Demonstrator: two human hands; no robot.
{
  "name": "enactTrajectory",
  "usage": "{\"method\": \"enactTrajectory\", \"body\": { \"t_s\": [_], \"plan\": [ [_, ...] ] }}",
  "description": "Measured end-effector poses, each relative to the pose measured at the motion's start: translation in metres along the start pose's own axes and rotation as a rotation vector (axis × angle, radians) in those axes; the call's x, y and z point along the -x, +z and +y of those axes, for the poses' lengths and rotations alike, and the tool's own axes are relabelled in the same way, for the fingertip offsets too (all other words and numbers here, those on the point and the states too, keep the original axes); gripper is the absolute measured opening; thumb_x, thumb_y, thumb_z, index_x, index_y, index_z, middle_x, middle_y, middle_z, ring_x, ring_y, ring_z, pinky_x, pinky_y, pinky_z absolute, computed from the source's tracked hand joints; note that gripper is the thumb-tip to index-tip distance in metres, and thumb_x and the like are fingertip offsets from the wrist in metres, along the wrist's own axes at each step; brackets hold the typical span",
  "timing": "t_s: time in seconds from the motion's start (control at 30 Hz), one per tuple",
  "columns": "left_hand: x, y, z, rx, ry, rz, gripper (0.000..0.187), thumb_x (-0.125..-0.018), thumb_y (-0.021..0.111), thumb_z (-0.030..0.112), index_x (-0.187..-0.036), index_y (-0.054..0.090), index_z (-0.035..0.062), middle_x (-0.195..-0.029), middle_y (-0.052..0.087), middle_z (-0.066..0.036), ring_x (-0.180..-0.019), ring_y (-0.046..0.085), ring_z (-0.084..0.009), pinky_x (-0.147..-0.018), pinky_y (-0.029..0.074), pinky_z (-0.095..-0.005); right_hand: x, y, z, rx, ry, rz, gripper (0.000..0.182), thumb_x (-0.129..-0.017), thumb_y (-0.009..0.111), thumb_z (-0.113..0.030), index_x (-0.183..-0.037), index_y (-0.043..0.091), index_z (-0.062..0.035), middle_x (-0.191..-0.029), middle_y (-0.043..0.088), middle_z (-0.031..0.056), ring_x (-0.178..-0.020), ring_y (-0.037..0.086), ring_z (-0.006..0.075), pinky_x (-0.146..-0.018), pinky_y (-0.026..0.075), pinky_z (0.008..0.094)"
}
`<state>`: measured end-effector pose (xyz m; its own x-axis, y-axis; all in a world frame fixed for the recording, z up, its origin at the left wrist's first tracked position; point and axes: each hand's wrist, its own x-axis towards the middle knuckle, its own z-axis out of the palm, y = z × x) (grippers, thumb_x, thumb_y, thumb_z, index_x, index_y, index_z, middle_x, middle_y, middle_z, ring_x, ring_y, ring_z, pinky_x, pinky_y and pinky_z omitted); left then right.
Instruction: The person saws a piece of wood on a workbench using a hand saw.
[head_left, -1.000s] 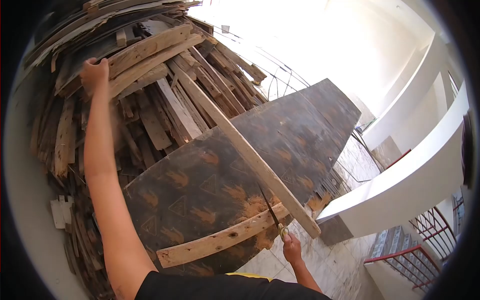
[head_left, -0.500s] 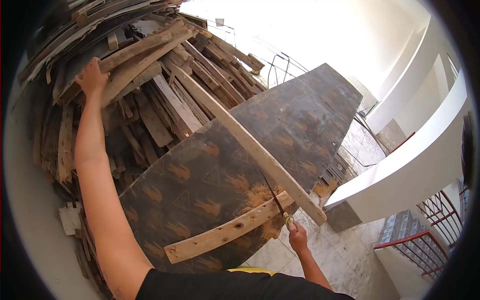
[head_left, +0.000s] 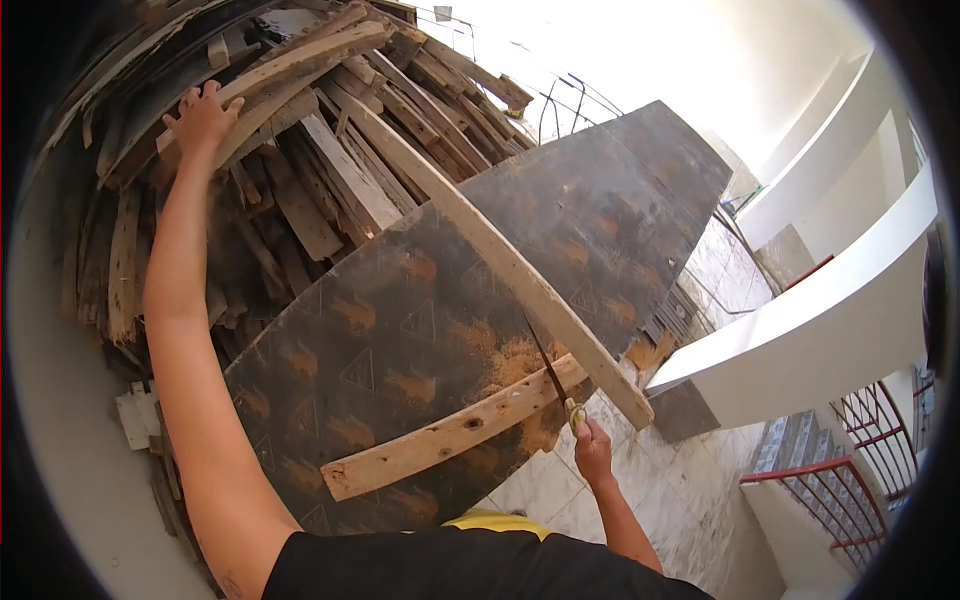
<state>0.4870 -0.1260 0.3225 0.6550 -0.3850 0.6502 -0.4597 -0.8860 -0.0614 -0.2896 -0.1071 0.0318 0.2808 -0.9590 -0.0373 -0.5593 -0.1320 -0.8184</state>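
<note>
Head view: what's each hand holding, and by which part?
The right hand grips the saw by its handle. The left hand, spread open at the wood pile, shows no grip on anything.

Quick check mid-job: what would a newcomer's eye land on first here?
Probably the big heap of old timber at upper left, where the left hand spreads its fingers against a plank. Next, the long pale beam slanting from the heap across the dark printed board in the middle. Then the saw in the right hand, lower right of centre, beside orange sawdust.
</note>
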Motion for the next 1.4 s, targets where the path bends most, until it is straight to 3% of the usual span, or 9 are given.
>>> {"method": "enactTrajectory", "body": {
  "t_s": [0.13,0.23,0.27,0.33,0.4,0.57,0.87,0.93,1.4],
  "plan": [
    [0.056,-0.016,0.057,0.427,0.275,0.217,0.052,-0.093,0.067,0.042,-0.136,0.059,0.0132,-0.136,0.061,-0.018,-0.127,0.058,-0.0311,-0.108,0.041,-0.0528,0.000,0.007,-0.005,0.015,-0.058,0.072,0.043,-0.102,0.047,-0.038,-0.091,0.061,0.0013,-0.073,0.053,0.0169,-0.071,0.052,0.0259,-0.069,0.044,0.0416],
    [0.246,-0.062,0.143,1.226,0.516,-0.445,0.026,-0.092,0.071,0.019,-0.112,0.069,0.0029,-0.098,0.073,-0.015,-0.097,0.070,-0.0298,-0.089,0.053,-0.0379,0.003,0.008,-0.009,0.026,-0.054,0.052,0.041,-0.103,0.048,-0.035,-0.093,0.059,0.0029,-0.075,0.053,0.0229,-0.070,0.054,0.0299,-0.068,0.045,0.0431],
    [0.323,-0.081,0.161,1.160,0.836,-0.449,0.035,-0.088,0.076,0.023,-0.115,0.068,0.0027,-0.108,0.072,-0.016,-0.104,0.069,-0.0301,-0.092,0.053,-0.0384,0.005,0.008,-0.008,0.069,0.035,0.050,0.045,-0.102,0.051,-0.040,-0.117,0.065,-0.0012,-0.088,0.064,0.0279,-0.084,0.066,0.0427,-0.073,0.050,0.0454],
    [0.468,-0.096,0.181,0.875,1.007,-0.779,0.098,-0.073,0.085,0.050,-0.150,0.042,0.0077,-0.146,0.050,-0.024,-0.137,0.046,-0.0397,-0.113,0.035,-0.0548,0.005,0.012,-0.005,0.027,0.076,0.051,0.044,-0.101,0.054,-0.041,-0.122,0.066,-0.0040,-0.086,0.066,0.0251,-0.082,0.068,0.0372,-0.073,0.052,0.0416],
    [0.556,-0.097,0.198,0.783,0.956,-0.781,0.109,-0.070,0.085,0.047,-0.157,0.032,0.0095,-0.146,0.049,-0.023,-0.140,0.043,-0.0409,-0.116,0.031,-0.0539,0.016,0.014,-0.008,0.037,0.144,0.040,0.044,-0.101,0.054,-0.041,-0.123,0.066,-0.0044,-0.084,0.067,0.0238,-0.079,0.069,0.0332,-0.073,0.052,0.0400],
    [0.579,-0.092,0.203,0.887,0.932,-0.937,0.101,-0.068,0.080,0.026,-0.157,0.033,0.0159,-0.131,0.060,-0.014,-0.121,0.056,-0.0340,-0.101,0.046,-0.0473,0.052,0.014,0.011,-0.094,0.095,0.098,0.045,-0.102,0.055,-0.041,-0.118,0.067,-0.0015,-0.075,0.063,0.0162,-0.071,0.061,0.0190,-0.069,0.051,0.0358],
    [0.575,-0.093,0.195,0.630,0.805,-0.862,0.087,-0.064,0.080,0.025,-0.145,0.047,0.0158,-0.132,0.060,-0.014,-0.127,0.055,-0.0318,-0.102,0.046,-0.0455,0.033,0.052,0.035,-0.355,-0.154,0.116,0.042,-0.103,0.052,-0.037,-0.110,0.066,0.0027,-0.076,0.059,0.0109,-0.073,0.055,0.0185,-0.070,0.047,0.0343],
    [0.577,-0.083,0.203,0.605,0.803,-0.766,0.088,-0.065,0.081,0.027,-0.145,0.047,0.0155,-0.135,0.058,-0.013,-0.129,0.054,-0.0319,-0.104,0.044,-0.0452,0.027,0.057,0.033,-0.315,-0.123,0.072,0.043,-0.101,0.053,-0.038,-0.115,0.066,0.0010,-0.092,0.070,0.0269,-0.091,0.068,0.0446,-0.078,0.053,0.0437],
    [0.597,-0.089,0.237,0.571,0.672,-0.704,0.084,-0.065,0.080,0.043,-0.138,0.053,0.0139,-0.132,0.058,-0.007,-0.123,0.055,-0.0304,-0.100,0.043,-0.0454,0.153,-0.014,0.040,-0.193,-0.057,-0.007,0.044,-0.102,0.052,-0.036,-0.128,0.060,-0.0005,-0.096,0.069,0.0276,-0.089,0.067,0.0458,-0.076,0.053,0.0461]
  ]
}}
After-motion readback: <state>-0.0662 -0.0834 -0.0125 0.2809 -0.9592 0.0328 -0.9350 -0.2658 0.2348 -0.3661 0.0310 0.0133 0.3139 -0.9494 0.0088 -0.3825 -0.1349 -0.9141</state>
